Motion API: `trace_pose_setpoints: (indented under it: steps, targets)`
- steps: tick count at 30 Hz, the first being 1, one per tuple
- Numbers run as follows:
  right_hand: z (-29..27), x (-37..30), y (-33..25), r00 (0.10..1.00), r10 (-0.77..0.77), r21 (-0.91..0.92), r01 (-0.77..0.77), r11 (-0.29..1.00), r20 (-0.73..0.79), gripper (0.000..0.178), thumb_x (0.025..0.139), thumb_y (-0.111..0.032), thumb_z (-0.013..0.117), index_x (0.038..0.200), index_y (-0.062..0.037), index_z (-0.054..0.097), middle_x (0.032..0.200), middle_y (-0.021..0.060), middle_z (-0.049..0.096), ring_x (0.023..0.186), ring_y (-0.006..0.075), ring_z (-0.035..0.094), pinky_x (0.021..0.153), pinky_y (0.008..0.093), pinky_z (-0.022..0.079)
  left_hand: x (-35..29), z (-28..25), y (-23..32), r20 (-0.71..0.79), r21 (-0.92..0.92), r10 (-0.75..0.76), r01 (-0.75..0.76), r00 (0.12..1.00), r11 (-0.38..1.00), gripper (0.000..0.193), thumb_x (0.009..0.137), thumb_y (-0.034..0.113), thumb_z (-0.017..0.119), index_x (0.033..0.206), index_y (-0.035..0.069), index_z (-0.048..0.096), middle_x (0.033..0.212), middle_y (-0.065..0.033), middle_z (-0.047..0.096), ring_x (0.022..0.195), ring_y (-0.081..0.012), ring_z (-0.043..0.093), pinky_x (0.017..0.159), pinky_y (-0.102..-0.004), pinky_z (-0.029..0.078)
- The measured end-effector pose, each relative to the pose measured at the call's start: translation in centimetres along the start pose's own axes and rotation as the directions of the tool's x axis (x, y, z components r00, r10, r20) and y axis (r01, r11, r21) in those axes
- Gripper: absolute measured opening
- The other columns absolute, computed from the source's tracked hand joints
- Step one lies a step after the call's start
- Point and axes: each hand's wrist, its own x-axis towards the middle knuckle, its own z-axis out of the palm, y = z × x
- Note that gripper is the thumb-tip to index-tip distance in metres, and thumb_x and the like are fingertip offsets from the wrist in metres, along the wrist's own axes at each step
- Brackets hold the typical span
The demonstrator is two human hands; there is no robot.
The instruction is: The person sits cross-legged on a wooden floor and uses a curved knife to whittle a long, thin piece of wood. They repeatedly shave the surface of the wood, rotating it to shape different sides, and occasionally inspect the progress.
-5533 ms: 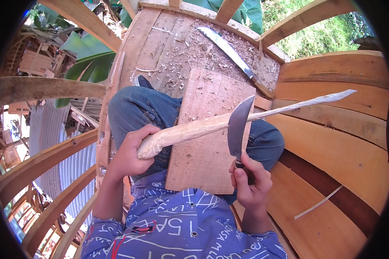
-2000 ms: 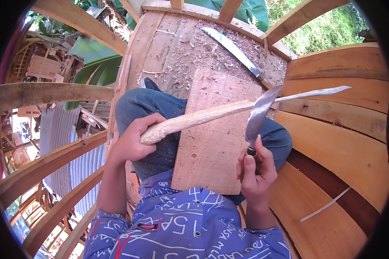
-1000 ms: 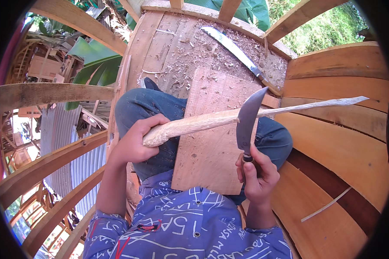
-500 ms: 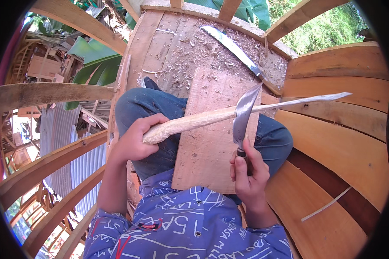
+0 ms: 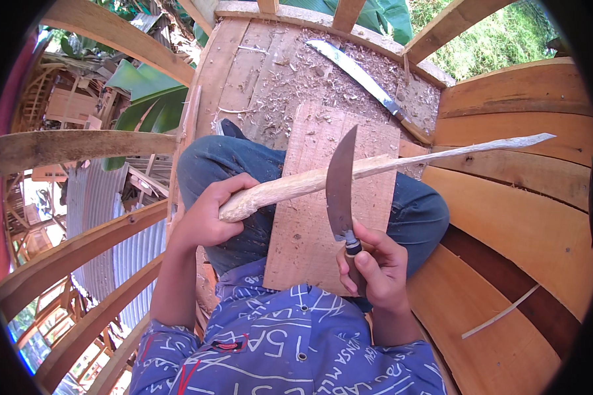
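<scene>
A bare left hand [image 5: 211, 210] wraps the thick, knobby end of a long, pale, bark-free wooden stick [image 5: 280, 189] while a bare right hand [image 5: 381, 268] grips the short, dark handle of a curved, grey-bladed knife [image 5: 339, 187]. Working at a distance, I see the stick held aslant above a flat, reddish-brown wooden board [image 5: 310, 243] laid across a lap in blue jeans [image 5: 420, 217]. The slim, pointed end reaches past the right knee toward orange-brown plank walling [image 5: 514, 224]. The blade crosses the thicker half of the stick; I cannot tell whether its edge meets the wood.

I judge the shaving well advanced: the visible length is bare, the outer part is cut thin, and an abrupt narrowing marks where the bulk stops. The near half remains stout, and its uneven, rough-looking surface suggests to me that trimming is left there. Pale, curled wood shavings [image 5: 280, 85] litter the brown plank floor [image 5: 223, 66], where a long, bright-bladed machete with a wooden handle [image 5: 359, 76] lies beyond the board, apart from both hands.
</scene>
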Motion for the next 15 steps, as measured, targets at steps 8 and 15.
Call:
trace_pose_setpoints:
  steps: [8,15]
  targets:
    - [-0.3,0.6,0.1,0.943,-0.283,-0.632,0.112,0.767,-0.175,0.037,0.09,0.003,0.055,0.128,0.003,0.056,0.082,0.0073,0.065,0.055,0.0066,0.054,0.049,0.0199,0.042,0.3,-0.1,0.1,0.013,-0.001,0.004,-0.004,1.0,1.0,0.046,0.057,0.003,0.054,0.102,-0.001,0.057,0.087,-0.0036,0.056,0.084,-0.0112,0.05,0.076,-0.0238,0.04]
    - [0.3,0.5,-0.8,0.739,-0.477,-0.221,0.425,0.878,-0.476,0.034,0.094,0.002,0.051,0.127,0.0004,0.057,0.079,0.0091,0.062,0.061,0.0084,0.055,0.049,0.0224,0.044,0.0,0.2,0.0,-0.016,0.01,-0.003,0.003,1.0,1.0,0.045,0.057,0.001,0.053,0.102,-0.001,0.057,0.087,-0.0029,0.055,0.083,-0.0108,0.05,0.075,-0.0238,0.04]
